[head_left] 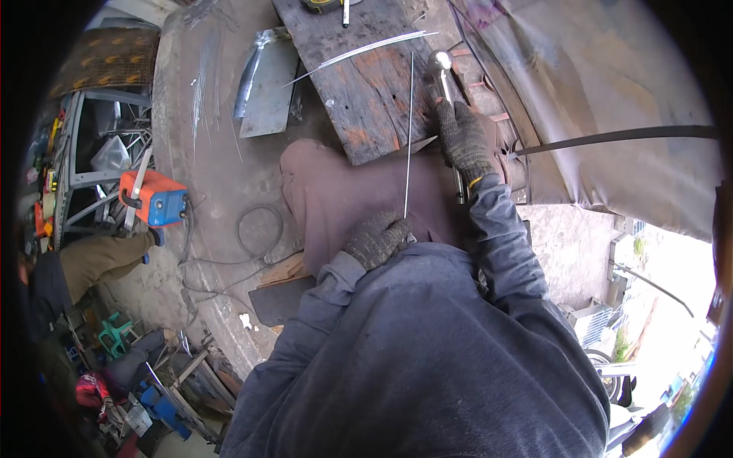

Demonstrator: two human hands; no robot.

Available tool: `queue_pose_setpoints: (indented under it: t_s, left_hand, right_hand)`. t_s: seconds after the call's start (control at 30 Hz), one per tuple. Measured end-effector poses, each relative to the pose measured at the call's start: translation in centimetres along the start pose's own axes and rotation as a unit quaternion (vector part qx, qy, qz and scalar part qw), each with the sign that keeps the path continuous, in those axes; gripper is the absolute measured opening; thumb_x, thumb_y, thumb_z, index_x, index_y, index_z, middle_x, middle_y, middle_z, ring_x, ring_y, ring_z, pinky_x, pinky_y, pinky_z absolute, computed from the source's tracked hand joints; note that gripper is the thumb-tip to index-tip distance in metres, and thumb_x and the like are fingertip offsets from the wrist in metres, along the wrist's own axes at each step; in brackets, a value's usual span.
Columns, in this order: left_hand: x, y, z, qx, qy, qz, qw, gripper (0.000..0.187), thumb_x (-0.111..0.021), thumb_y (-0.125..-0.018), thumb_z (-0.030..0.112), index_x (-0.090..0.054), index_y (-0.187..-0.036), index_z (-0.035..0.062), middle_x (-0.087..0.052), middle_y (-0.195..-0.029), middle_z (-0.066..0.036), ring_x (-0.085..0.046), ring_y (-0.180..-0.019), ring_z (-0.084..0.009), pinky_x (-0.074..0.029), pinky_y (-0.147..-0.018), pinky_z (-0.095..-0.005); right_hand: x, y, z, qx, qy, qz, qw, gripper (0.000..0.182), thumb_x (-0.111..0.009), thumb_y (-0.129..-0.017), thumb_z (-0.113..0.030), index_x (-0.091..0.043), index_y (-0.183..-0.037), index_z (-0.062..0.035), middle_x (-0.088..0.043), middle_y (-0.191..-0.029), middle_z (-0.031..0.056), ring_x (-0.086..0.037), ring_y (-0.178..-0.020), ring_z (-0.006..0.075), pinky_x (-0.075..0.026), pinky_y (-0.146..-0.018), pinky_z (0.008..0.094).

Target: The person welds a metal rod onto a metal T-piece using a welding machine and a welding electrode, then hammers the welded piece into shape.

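My left hand (374, 241), in a dark knitted glove, is held close to my body and closed around the lower end of a thin straight metal rod (409, 137). The rod points away from me, its far end over a weathered wooden board (363, 114). My right hand (463, 141), gloved alike, is wrapped round a shiny metal tube (445, 84) with a rounded, polished end. Part of the tube is hidden by the glove, and its lower part shows beside my wrist. Several thin rods (359, 53) lie bunched across the board.
A tape measure (322, 6) and a marker (346, 14) are at the board's far end. Bent sheet metal (269, 88) lies left of it. An orange-and-blue machine (156, 197) with a looping cable (239, 226) stands left, near a person (99, 263). A tarp (603, 76) hangs right.
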State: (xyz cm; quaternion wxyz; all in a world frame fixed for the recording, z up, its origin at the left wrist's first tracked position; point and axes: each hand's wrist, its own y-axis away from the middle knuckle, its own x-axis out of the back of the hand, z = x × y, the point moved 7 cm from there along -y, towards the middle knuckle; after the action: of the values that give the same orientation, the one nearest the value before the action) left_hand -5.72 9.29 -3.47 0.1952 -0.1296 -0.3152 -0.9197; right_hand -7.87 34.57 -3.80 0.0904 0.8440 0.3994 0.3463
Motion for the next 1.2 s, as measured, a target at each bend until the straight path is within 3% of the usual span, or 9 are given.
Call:
queue_pose_setpoints:
  t_s: [0.07, 0.17, 0.27, 0.37, 0.43, 0.87, 0.93, 1.1, 1.2]
  left_hand:
    - [-0.5, -0.3, -1.1, -0.009, 0.004, 0.01, 1.0, 0.042, -0.052, -0.094, 0.039, -0.063, -0.116, 0.0057, -0.064, -0.115, -0.017, -0.06, -0.107, -0.0345, -0.046, -0.093, -0.0418]
    - [-0.9, -0.4, -1.5, -0.089, -0.046, 0.027, 0.995, 0.041, -0.051, -0.094, 0.039, -0.063, -0.117, 0.0061, -0.064, -0.116, -0.017, -0.06, -0.107, -0.0341, -0.045, -0.094, -0.0416]
    - [-0.9, -0.7, -1.3, -0.105, -0.059, 0.026, 0.992, 0.04, -0.052, -0.095, 0.037, -0.063, -0.117, 0.0059, -0.064, -0.116, -0.017, -0.06, -0.108, -0.0334, -0.045, -0.095, -0.0414]
    - [-1.0, -0.8, -1.8, 0.028, 0.042, -0.037, 0.998, 0.032, -0.053, -0.092, 0.021, -0.061, -0.121, 0.0102, -0.057, -0.125, -0.014, -0.056, -0.115, -0.0309, -0.045, -0.098, -0.0404]
    - [-1.3, -0.7, -1.3, -0.055, -0.025, -0.046, 0.997, 0.03, -0.052, -0.093, 0.02, -0.061, -0.119, 0.0097, -0.058, -0.123, -0.014, -0.058, -0.111, -0.0307, -0.047, -0.094, -0.0406]
    - [-1.7, -0.8, -2.2, -0.172, -0.073, 0.007, 0.982, 0.029, -0.053, -0.094, 0.026, -0.062, -0.117, 0.0095, -0.061, -0.117, -0.012, -0.06, -0.106, -0.0285, -0.048, -0.091, -0.0397]
    - [-1.2, -1.0, -1.9, -0.063, 0.018, -0.053, 0.996, 0.029, -0.054, -0.093, 0.024, -0.062, -0.118, 0.0102, -0.062, -0.116, -0.01, -0.061, -0.104, -0.0286, -0.049, -0.09, -0.0394]
    - [-1.2, -0.4, -1.2, -0.027, 0.034, -0.084, 0.996, 0.029, -0.053, -0.093, 0.023, -0.062, -0.118, 0.0103, -0.062, -0.117, -0.011, -0.061, -0.104, -0.0287, -0.049, -0.09, -0.0394]
    - [-1.0, -0.7, -1.3, -0.043, 0.021, -0.072, 0.996, 0.031, -0.052, -0.094, 0.023, -0.062, -0.121, 0.0109, -0.061, -0.119, -0.011, -0.06, -0.107, -0.0289, -0.049, -0.091, -0.0398]
  right_hand:
    - [-0.6, -0.4, -0.7, 0.343, -0.005, 0.091, 0.935, 0.057, -0.049, -0.092, -0.06, -0.057, -0.099, -0.0038, -0.051, -0.057, 0.0074, -0.052, -0.042, 0.0173, -0.041, -0.04, 0.034]
    - [-0.3, 1.2, -4.2, 0.191, -0.019, 0.08, 0.978, 0.056, -0.05, -0.093, -0.058, -0.057, -0.099, -0.0032, -0.052, -0.058, 0.0078, -0.054, -0.043, 0.0187, -0.042, -0.042, 0.0351]
    - [-0.7, 0.4, -4.9, 0.181, 0.051, 0.087, 0.978, 0.054, -0.051, -0.093, -0.057, -0.057, -0.098, -0.0033, -0.052, -0.058, 0.0081, -0.055, -0.044, 0.0189, -0.042, -0.042, 0.0353]
    - [-1.0, -0.8, -4.7, 0.145, 0.005, 0.016, 0.989, 0.055, -0.049, -0.094, -0.057, -0.058, -0.096, -0.003, -0.053, -0.059, 0.0086, -0.056, -0.046, 0.0196, -0.044, -0.043, 0.0353]
    - [-0.8, -0.5, -4.9, 0.161, 0.003, 0.037, 0.986, 0.055, -0.047, -0.094, -0.057, -0.058, -0.095, -0.0028, -0.053, -0.06, 0.0093, -0.057, -0.047, 0.0203, -0.045, -0.042, 0.0355]
    - [0.0, -0.6, -4.1, 0.107, 0.002, 0.043, 0.993, 0.057, -0.048, -0.093, -0.058, -0.06, -0.096, -0.0019, -0.055, -0.065, 0.0109, -0.056, -0.047, 0.022, -0.046, -0.042, 0.0366]
    - [-0.6, -1.8, -3.2, 0.156, 0.027, 0.07, 0.985, 0.057, -0.047, -0.094, -0.057, -0.061, -0.095, -0.0022, -0.055, -0.064, 0.0105, -0.056, -0.046, 0.0208, -0.045, -0.042, 0.036]
    - [-1.0, -3.5, -4.8, 0.185, 0.04, 0.029, 0.981, 0.057, -0.044, -0.096, -0.055, -0.062, -0.092, -0.0013, -0.056, -0.064, 0.0135, -0.06, -0.056, 0.0253, -0.047, -0.054, 0.0395]
    - [-0.3, -3.1, -6.4, 0.257, 0.115, 0.138, 0.95, 0.057, -0.042, -0.098, -0.052, -0.063, -0.093, 0.0005, -0.058, -0.068, 0.0184, -0.061, -0.069, 0.0324, -0.046, -0.068, 0.044]
